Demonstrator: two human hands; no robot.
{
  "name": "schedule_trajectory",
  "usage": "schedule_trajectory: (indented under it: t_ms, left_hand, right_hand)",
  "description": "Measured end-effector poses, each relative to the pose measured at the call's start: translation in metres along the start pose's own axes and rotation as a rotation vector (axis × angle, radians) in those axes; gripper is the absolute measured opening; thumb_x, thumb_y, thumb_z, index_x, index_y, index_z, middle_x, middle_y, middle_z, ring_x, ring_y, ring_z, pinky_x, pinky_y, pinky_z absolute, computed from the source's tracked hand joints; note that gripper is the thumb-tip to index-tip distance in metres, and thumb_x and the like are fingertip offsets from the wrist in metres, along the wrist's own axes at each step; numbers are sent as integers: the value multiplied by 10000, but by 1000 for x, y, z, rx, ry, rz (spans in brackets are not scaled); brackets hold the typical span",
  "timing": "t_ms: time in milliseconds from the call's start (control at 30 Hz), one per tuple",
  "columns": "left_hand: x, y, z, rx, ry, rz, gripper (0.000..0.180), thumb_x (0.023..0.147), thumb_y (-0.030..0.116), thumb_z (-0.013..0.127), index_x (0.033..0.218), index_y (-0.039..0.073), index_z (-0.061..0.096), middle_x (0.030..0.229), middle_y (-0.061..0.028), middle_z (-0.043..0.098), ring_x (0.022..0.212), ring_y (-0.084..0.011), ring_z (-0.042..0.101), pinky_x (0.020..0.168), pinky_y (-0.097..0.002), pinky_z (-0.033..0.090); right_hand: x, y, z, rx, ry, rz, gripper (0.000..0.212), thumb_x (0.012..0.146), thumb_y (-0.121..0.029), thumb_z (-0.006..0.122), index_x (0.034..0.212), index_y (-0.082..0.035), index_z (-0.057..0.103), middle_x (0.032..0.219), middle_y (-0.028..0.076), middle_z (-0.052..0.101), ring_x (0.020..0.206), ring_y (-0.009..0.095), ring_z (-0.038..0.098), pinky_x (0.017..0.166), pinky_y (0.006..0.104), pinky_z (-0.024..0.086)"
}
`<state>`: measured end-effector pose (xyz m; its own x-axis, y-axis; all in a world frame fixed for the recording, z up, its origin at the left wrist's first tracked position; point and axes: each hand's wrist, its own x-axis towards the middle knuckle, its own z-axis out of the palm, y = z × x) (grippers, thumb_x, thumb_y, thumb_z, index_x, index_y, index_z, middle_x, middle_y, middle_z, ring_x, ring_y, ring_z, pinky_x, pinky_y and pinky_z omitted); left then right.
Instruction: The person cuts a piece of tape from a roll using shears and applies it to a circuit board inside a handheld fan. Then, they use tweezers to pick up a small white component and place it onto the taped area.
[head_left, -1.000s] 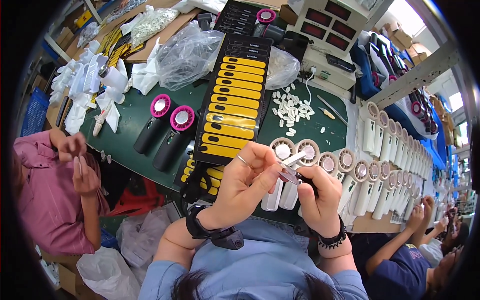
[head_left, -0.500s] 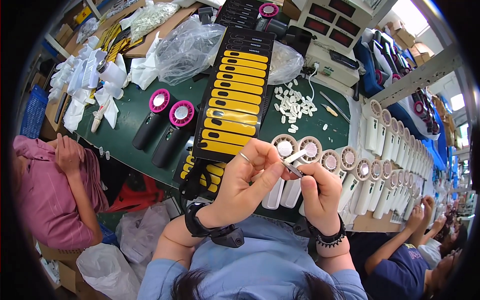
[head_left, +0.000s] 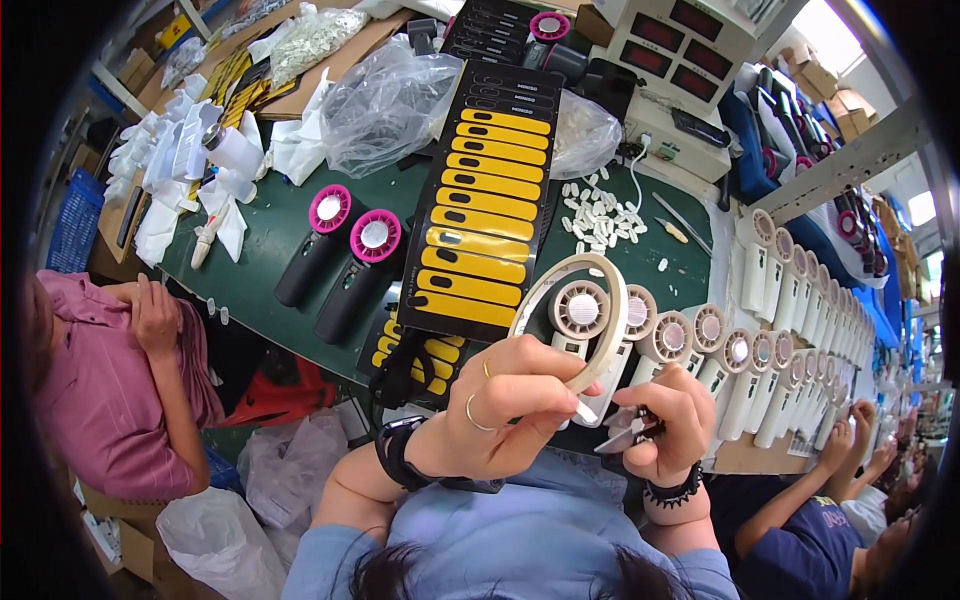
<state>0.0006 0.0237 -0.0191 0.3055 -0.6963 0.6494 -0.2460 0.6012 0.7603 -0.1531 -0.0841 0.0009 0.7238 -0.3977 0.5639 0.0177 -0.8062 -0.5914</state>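
Observation:
My left hand [head_left: 505,410] is closed, pinching a cream plastic ring [head_left: 618,320] at its lower part; the ring stands up above the fingers, and a short white end sticks out at the fingertips. To its right, my right hand [head_left: 672,420] is closed round small metal nippers [head_left: 628,430]. Their jaws point left, toward the ring, and are apart from it; the handles are hidden in my palm. Behind the ring stands a white handheld fan [head_left: 580,308], one of several lined up toward the right.
A black sheet with yellow stickers [head_left: 480,215] lies mid-table. Two black fans with pink rims [head_left: 374,236] are left of it. Small white oval pieces [head_left: 600,222], a knife-like tool [head_left: 672,231] and a metering box [head_left: 668,45] are behind. Co-workers [head_left: 110,370] sit on both sides.
My hands have drawn apart and lower. The cream ring now shows upright in my left hand, and the nippers have come away from it in my right. The view has shifted slightly.

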Motion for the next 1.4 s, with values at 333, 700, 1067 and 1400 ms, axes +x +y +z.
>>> schedule_trajectory:
  t_ms: [333,700,1067,1400]
  left_hand:
    - [1,-1,-17,209,-18,143,181,811,16,609,936,93,504,939,-144,608,696,-222,590,624,-326,472]
    - [-8,-13,-3,138,84,6,187,784,-1,596,954,44,532,847,-124,575,723,-323,576,606,-358,465]
    - [-10,-29,-30,159,-26,-9,271,767,-59,595,969,86,489,862,-115,616,690,-239,596,610,-323,463]
    - [-10,-33,-23,39,-129,-37,272,792,-69,574,985,82,456,869,-122,611,742,-221,601,635,-303,471]
  right_hand:
    - [7,7,7,-46,21,-120,514,786,-554,582,875,-49,612,604,16,475,490,162,434,436,274,314]
    - [-2,3,17,303,116,416,180,827,-176,583,784,-15,515,655,-14,455,542,47,360,466,212,242]
    - [38,-5,34,598,-3,678,275,764,-83,624,995,-17,490,761,-34,448,672,39,396,592,163,300]
    - [36,5,34,981,-36,719,154,833,-13,540,985,-14,513,822,-6,547,641,27,434,596,172,338]
